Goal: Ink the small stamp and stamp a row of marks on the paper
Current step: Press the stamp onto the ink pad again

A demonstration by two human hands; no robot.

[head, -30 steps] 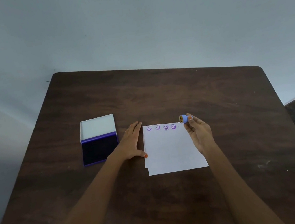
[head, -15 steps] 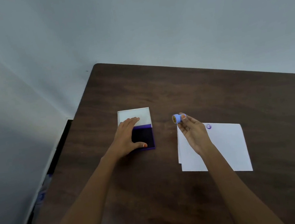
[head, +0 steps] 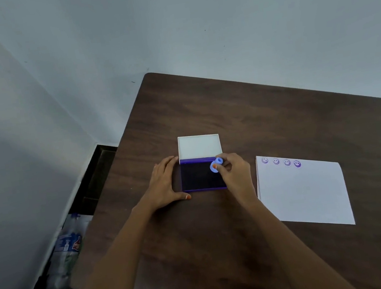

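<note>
An open ink pad (head: 197,176) with a dark purple surface and a raised white lid (head: 199,146) lies on the brown table (head: 242,117). My right hand (head: 235,172) pinches a small blue round stamp (head: 215,165) over the pad's right side, close to the ink. My left hand (head: 165,184) rests flat against the pad's left edge, fingers spread, holding nothing. To the right lies white paper (head: 306,194) with a row of several purple smiley marks (head: 281,162) along its top edge.
The table's left edge runs beside a grey wall. Below it on the floor stand plastic bottles in a bag (head: 65,255).
My right hand carried the stamp from the paper's top edge left to the ink pad. My left hand shifted from the paper to the pad's left side. The view turned left.
</note>
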